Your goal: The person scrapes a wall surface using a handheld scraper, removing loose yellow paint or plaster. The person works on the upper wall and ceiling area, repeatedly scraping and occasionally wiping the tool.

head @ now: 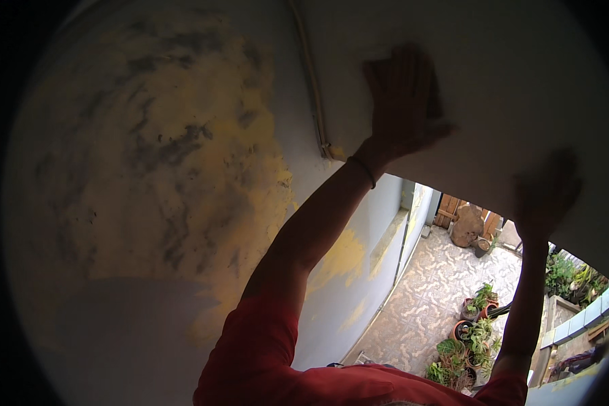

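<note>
Above me, my left hand lies flat with a thin dark sheet under it, pressed to a plain overhead surface. The sheet's edges show on either side of the fingers; it may be sandpaper, but the dim light hides its texture. Farther right, my right hand is raised to the same surface with its fingers spread. Blur and shadow hide its fingertips, and I see nothing held in it. A thin pipe or cable conduit runs along the surface left of my left hand.
Patchy yellow and grey paint covers the wall at left. Below are a patterned tile floor, several potted plants, and a large brown object by a wooden gate. A tiled ledge stands at right.
</note>
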Demonstrator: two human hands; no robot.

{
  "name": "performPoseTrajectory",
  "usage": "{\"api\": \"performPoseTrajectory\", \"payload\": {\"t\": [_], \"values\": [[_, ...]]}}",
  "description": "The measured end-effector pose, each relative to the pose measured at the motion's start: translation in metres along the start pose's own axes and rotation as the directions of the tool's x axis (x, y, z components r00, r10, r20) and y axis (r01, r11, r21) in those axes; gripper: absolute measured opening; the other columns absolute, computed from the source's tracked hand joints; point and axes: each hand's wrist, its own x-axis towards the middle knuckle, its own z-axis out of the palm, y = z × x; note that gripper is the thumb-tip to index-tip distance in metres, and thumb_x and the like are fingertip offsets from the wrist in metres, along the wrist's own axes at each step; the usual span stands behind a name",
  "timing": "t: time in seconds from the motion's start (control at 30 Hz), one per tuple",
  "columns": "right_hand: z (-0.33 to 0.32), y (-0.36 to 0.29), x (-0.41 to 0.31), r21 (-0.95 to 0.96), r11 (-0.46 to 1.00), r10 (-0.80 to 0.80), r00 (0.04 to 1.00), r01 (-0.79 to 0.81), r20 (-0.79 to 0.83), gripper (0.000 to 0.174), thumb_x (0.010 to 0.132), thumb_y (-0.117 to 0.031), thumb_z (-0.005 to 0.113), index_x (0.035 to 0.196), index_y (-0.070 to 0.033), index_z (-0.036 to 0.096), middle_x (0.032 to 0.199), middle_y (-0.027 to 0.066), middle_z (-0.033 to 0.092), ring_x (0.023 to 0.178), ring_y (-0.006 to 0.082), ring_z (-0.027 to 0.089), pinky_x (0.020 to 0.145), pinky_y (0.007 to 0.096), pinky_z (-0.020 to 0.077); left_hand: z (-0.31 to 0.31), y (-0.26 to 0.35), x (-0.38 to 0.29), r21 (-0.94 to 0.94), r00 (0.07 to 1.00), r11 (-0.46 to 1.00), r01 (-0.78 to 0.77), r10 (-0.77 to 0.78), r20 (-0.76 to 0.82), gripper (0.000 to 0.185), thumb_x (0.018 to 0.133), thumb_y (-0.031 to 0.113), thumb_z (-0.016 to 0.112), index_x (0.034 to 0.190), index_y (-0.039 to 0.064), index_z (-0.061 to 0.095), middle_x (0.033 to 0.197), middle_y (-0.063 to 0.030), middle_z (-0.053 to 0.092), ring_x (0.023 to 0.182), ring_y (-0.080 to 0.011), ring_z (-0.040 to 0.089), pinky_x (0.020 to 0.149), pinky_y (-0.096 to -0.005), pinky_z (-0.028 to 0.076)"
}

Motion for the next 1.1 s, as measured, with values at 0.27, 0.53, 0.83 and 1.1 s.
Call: {"api": "performPoseTrajectory", "payload": {"t": [0.27,0.53,0.83,1.1], "values": [[0.027,-0.119,0.096,0.367,0.87,-0.419,0.887,0.33,0.196,0.074,0.101,-0.042,0.061,0.164,-0.014,0.035,0.172,0.0124,0.028,0.161,0.0331,0.022,0.128,0.0653,0.0101,-0.013,-0.003,-0.021,-0.412,0.996,0.91,0.043,-0.008,0.088,0.087,0.103,0.03,0.061,0.165,-0.006,0.012,0.171,-0.0337,0.003,0.161,-0.0467,0.004,0.129,-0.0601,0.004],[0.014,-0.131,0.108,0.217,0.855,-0.492,0.869,0.471,0.051,0.068,0.1,-0.05,0.058,0.16,-0.022,0.044,0.168,0.0092,0.036,0.158,0.0277,0.029,0.119,0.0778,0.0139,-0.202,0.038,-0.148,-0.042,0.919,0.955,0.295,-0.295,-0.262,0.067,0.107,0.028,0.058,0.162,-0.002,0.033,0.168,-0.0337,0.022,0.157,-0.0533,0.017,0.126,-0.0601,0.025],[0.01,-0.163,0.272,-0.012,0.945,-0.325,0.933,0.328,-0.156,0.059,0.103,-0.049,0.056,0.15,-0.014,0.054,0.162,0.0151,0.043,0.153,0.0331,0.036,0.122,0.0693,0.0206,-0.429,0.13,-0.393,0.706,0.687,0.051,0.707,-0.288,-0.667,0.062,0.113,0.042,0.042,0.164,0.006,0.035,0.171,-0.013,0.032,0.161,-0.0425,0.016,0.126,-0.0611,0.012],[0.043,-0.194,0.338,0.139,0.81,-0.569,0.821,0.569,-0.047,0.058,0.11,-0.042,0.043,0.157,-0.009,0.047,0.163,0.0201,0.043,0.156,0.0355,0.032,0.128,0.0612,0.0167,-0.43,0.104,-0.41,0.819,0.809,0.036,0.572,-0.19,-0.556,0.068,0.11,0.049,0.047,0.16,0.003,0.041,0.168,-0.02,0.035,0.158,-0.0414,0.027,0.121,-0.0721,0.008]]}}
